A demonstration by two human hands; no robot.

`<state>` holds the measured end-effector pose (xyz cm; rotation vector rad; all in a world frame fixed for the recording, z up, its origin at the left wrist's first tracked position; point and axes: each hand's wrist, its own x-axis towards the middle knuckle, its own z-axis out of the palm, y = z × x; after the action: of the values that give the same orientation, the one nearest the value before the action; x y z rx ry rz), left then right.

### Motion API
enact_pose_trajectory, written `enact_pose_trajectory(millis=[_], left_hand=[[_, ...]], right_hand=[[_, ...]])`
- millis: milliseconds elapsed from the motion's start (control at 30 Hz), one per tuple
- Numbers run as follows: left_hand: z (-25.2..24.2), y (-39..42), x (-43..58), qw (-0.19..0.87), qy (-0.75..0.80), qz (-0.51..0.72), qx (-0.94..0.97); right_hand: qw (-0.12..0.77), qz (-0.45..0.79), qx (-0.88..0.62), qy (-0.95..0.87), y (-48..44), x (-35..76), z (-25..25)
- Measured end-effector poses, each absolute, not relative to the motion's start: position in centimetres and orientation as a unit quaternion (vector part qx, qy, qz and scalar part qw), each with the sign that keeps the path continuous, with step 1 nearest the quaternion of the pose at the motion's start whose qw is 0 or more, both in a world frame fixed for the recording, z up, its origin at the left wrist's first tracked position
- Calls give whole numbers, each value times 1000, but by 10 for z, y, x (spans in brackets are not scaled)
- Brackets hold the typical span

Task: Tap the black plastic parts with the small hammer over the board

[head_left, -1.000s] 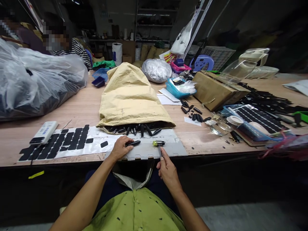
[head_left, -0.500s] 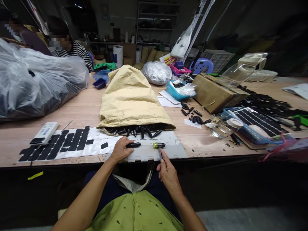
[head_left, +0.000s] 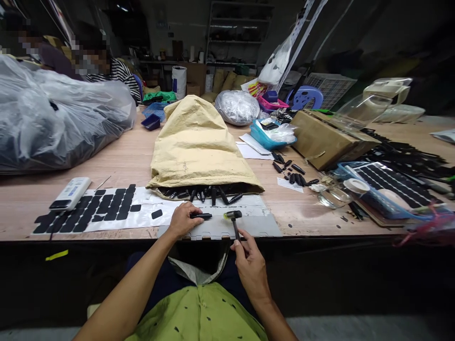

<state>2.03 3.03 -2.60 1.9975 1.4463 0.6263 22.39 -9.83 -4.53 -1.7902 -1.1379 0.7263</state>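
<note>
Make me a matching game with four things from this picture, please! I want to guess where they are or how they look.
Things:
1. Hammer
2. Sack
3. Plastic bag
4. Black piece

Clues:
A. Big, see-through, far left on the table
B. In the left hand
C. Yellowish, mouth open toward the person
D. In the right hand

Right pairs: 1-D, 2-C, 3-A, 4-B.

The hammer (head_left: 235, 215) (yellow-ended) faces a black piece (head_left: 204, 216).
</note>
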Motion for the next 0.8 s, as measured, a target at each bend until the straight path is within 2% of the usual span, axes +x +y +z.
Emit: enact_pose_trajectory(millis=[300,467,600,800], left_hand=[[-27,30,22,297,547,238,746],[-30,31,23,295,551,242,742],[-31,31,23,303,554,245,736],[-32,31,23,309,552,253,732]], right_hand=[[388,241,-647,-610,-83,196,-16],[346,148,-648,-662,-82,189,-20],[298,149,-663,-671,-82,189,-23],[323,148,-662,-660,-81,188,-14]])
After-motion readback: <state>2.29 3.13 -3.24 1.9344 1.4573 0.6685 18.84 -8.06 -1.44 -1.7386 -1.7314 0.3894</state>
